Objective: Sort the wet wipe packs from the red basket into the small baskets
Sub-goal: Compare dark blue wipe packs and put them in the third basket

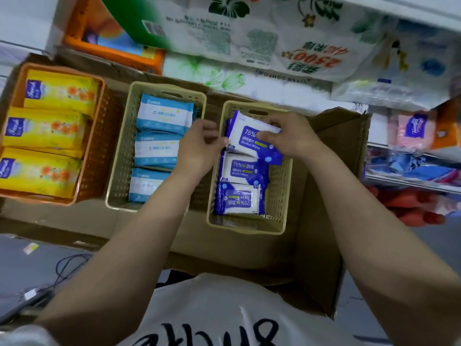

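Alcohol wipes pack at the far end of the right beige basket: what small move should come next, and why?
Probably lower it flat and let go: both the left hand and right hand hold the alcohol wipes pack tilted above two packs already lying in the beige basket.

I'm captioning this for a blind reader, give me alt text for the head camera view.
Both hands, left hand and right hand, hold a blue alcohol wipe pack over the right beige basket of similar packs. A middle beige basket holds light blue packs; an orange basket holds yellow packs.
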`<move>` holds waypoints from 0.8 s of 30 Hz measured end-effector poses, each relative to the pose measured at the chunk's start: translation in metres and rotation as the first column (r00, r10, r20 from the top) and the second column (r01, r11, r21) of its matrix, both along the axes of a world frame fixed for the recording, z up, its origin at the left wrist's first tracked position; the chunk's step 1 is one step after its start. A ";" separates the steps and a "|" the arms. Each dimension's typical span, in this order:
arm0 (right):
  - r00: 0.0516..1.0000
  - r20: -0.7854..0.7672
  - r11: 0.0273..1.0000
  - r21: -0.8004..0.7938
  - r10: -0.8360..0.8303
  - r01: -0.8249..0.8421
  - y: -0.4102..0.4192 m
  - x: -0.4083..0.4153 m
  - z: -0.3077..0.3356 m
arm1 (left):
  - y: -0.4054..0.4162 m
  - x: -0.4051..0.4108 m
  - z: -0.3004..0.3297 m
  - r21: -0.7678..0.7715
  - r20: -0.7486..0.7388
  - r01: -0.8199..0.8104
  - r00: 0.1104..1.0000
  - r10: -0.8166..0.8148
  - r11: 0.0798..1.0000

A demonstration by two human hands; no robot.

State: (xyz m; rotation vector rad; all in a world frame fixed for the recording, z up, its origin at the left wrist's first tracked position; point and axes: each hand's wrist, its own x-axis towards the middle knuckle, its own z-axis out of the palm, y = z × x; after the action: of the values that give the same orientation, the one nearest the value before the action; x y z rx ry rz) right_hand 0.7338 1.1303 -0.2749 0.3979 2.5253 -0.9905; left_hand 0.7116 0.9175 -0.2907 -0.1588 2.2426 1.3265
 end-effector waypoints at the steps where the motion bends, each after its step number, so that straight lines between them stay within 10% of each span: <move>1: 1.000 -0.005 0.999 0.046 -0.026 0.026 0.006 0.002 -0.003 | -0.001 0.005 -0.004 -0.053 -0.019 0.007 1.000 -0.008 0.999; 8: 0.945 0.271 0.968 0.118 0.183 -0.221 -0.014 0.008 -0.055 | 0.000 0.025 -0.024 -0.172 -0.041 0.145 0.987 -0.154 0.974; 24: 0.985 0.169 0.924 0.368 0.047 -0.107 -0.036 0.038 -0.079 | -0.002 0.007 -0.040 -0.028 0.050 0.260 0.965 -0.258 0.965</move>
State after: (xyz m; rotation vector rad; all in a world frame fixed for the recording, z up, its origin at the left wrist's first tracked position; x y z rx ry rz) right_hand 0.7716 1.0940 -0.3542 0.4599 2.5575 -0.4203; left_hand 0.7187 0.9151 -0.3303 0.0894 2.1626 1.1341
